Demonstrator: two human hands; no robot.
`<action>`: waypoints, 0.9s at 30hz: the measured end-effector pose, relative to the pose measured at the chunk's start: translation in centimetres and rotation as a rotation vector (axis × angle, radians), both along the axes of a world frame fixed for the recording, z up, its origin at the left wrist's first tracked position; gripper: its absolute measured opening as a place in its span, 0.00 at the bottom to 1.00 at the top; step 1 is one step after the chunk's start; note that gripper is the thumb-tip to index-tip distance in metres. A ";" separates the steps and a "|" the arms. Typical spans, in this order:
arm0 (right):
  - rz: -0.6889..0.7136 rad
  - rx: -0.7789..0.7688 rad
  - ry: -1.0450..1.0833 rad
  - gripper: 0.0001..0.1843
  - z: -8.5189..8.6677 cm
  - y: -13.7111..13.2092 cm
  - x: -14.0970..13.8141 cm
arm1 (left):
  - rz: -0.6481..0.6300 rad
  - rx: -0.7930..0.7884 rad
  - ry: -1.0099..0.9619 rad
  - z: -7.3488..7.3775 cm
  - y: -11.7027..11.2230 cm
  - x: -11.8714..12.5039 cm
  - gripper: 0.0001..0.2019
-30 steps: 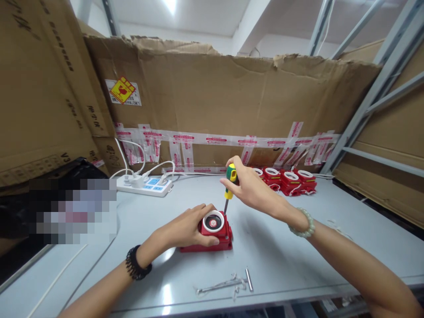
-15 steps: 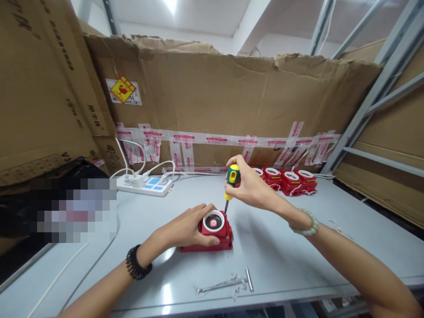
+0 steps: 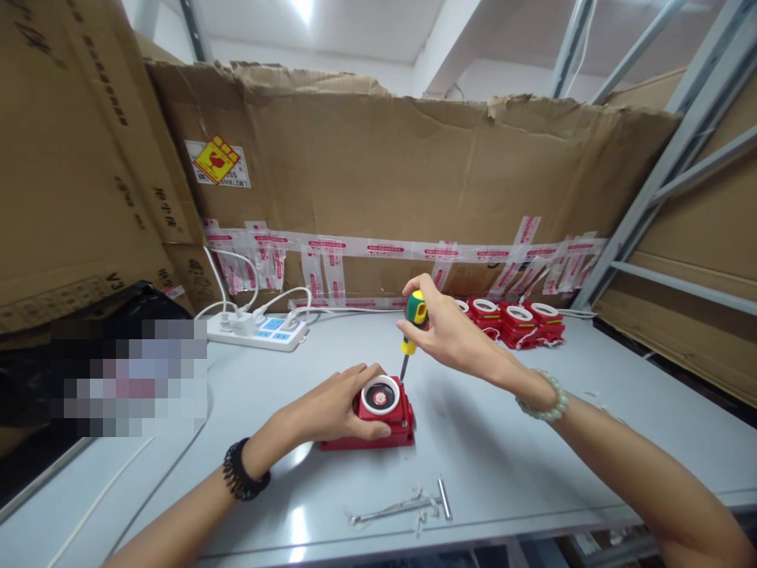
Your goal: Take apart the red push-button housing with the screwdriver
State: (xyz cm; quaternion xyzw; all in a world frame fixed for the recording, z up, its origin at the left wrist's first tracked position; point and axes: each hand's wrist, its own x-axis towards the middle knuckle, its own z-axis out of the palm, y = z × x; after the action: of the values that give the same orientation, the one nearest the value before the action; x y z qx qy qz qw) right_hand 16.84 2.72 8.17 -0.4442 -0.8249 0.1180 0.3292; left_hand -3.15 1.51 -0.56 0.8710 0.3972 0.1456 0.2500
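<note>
A red box-shaped device (image 3: 393,432) with a white ring around a dark round face lies on the table, its kind unclear. My left hand (image 3: 340,406) grips it from the left, thumb along the front and fingers over the far side. My right hand (image 3: 434,323) is closed around the green and yellow handle of a screwdriver (image 3: 416,309). The screwdriver stands nearly upright, slightly tilted, with its tip at the device's far right corner. A metal T-handled tool (image 3: 408,505) lies nearer the table's front edge, white string-like scraps about it.
Several similar red devices (image 3: 520,323) stand at the back right. A white power strip (image 3: 260,331) with plugs and cables sits at the back left. Behind the table (image 3: 502,473) rises a taped cardboard sheet (image 3: 378,173). A black bag (image 3: 118,315) lies at the left.
The screwdriver handle has turned in my right hand, its yellow patch now further right. My left hand stays on the red device.
</note>
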 end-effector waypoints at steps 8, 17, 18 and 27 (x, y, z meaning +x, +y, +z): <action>-0.012 0.030 0.074 0.15 1.6 -1.6 1.1 | 0.005 -0.015 0.002 0.2 -0.1 0.0 0.23; -0.012 -0.041 0.145 0.16 -0.5 -4.7 2.8 | 0.026 0.061 0.016 1.1 -0.4 -0.5 0.37; 0.003 -0.062 0.143 0.16 -1.0 -4.8 2.8 | 0.041 0.115 -0.009 1.3 -0.6 -0.5 0.38; 0.075 -0.190 0.138 0.16 -3.1 -5.6 2.2 | -0.246 0.455 0.163 1.1 -4.2 2.5 0.18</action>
State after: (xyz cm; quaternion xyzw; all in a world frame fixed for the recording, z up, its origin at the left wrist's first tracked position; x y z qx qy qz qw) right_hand 19.02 -2.83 5.08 -0.4331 -0.8013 0.2384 0.3370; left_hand -0.65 -2.74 0.53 0.9553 0.2641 0.1289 0.0310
